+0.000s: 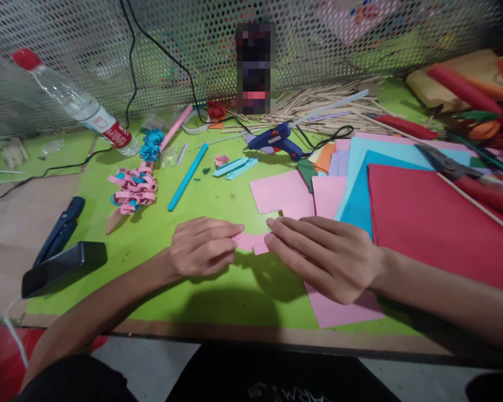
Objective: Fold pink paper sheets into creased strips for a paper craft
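Observation:
A small strip of pink paper (247,242) with a fold near its right end is stretched between my two hands, above the green table top. My left hand (205,245) pinches its left end between thumb and fingers. On the other side, my right hand (324,251) grips the right end with its fingertips, the other fingers lying together. Larger sheets of pink paper (283,192) lie just behind and under my right hand. Pale blue paper strips (236,167) and a blue paper tube (188,177) rest beyond my hands.
A blue glue gun (276,140) stands behind the papers, its black cord trailing. Red sheets (436,223) and red-handled pliers (465,173) are at the right. Leftward are pink and blue paper flowers (134,187), a water bottle (84,109), a stapler (61,229) and a black box (65,268).

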`<action>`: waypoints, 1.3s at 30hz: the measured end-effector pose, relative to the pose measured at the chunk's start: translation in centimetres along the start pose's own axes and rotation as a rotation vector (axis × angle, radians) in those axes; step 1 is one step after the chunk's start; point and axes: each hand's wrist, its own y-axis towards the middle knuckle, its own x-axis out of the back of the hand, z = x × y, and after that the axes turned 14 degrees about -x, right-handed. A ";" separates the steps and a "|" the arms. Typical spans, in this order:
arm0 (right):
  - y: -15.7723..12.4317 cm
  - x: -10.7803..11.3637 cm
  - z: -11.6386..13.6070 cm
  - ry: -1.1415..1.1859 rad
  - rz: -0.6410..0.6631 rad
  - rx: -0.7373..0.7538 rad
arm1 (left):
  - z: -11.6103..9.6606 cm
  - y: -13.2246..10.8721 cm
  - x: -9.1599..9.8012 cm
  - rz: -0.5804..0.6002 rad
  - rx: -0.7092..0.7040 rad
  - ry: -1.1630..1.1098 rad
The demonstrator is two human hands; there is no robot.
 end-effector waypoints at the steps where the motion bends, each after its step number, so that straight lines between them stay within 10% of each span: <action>1: 0.0 0.0 0.0 -0.010 -0.003 0.005 | 0.0 0.0 0.0 0.004 -0.008 0.007; 39: -0.2 0.3 0.2 -0.038 -0.035 0.038 | -1.2 0.8 0.4 -0.048 0.077 -0.121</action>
